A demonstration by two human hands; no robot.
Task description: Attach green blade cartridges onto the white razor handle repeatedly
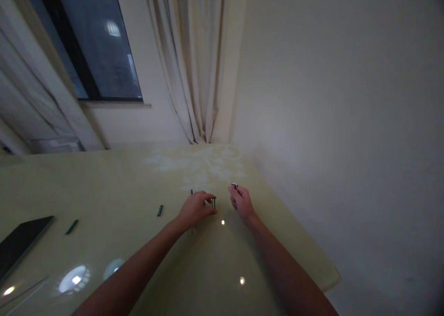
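Note:
Near the middle of the glossy pale table (208, 269), my left hand (197, 208) pinches a small dark stick-like piece (214, 203) upright between thumb and fingers. Just right of it, my right hand (242, 202) is closed around a small object (235, 185); only its dark and whitish tip shows above the fingers. Behind my left hand a thin dark piece (192, 192) stands, partly hidden. A short dark green piece (160, 210) lies to the left of my left hand, and another (71, 226) lies farther left.
A flat black panel (24, 239) lies at the table's left edge. Thin pale strips (26, 295) are at the lower left. A wall (329, 121) runs along the right side, with curtains (194, 61) and a window (100, 43) behind the table.

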